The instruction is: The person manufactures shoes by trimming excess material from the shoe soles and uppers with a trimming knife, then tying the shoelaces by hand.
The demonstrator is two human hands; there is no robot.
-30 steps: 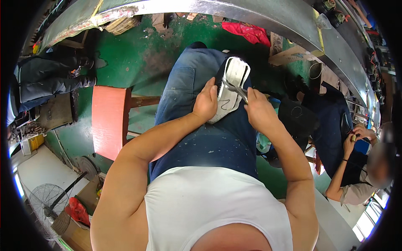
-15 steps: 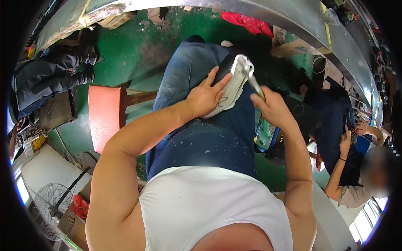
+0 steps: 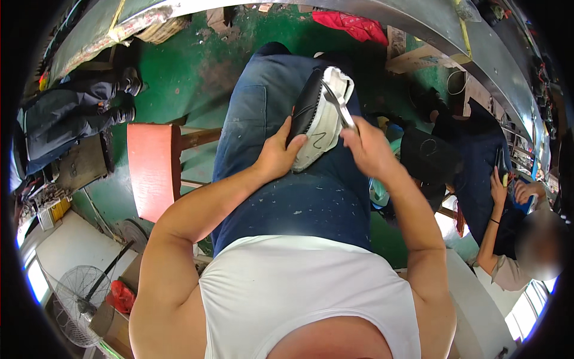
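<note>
Across my lap lies a shoe [image 3: 323, 122], its off-white underside turned up and a dark handwritten mark on it. Its black upper, with a row of stitching and laces, faces to the left. My left hand [image 3: 278, 153] grips the shoe's near left side, thumb on the pale underside and fingers along the black upper. In my right hand [image 3: 372, 149] is a shiny metal tool that looks like a pair of pincers [image 3: 342, 110]. The tool's head lies against the far part of the underside; my fist hides most of its handle.
A red-topped stool [image 3: 153, 170] stands at my left. Ahead runs a metal-edged bench [image 3: 412, 33], with red cloth [image 3: 351, 27] beneath. A co-worker [image 3: 499, 230] sits at the right, hands on something dark. Another person's legs [image 3: 89, 110] show far left, above a fan [image 3: 84, 299].
The shoe has tilted, showing more black upper. My left hand has slid nearer, from the middle of the shoe to its near side. The tool has shifted left and lower off the toe rim.
</note>
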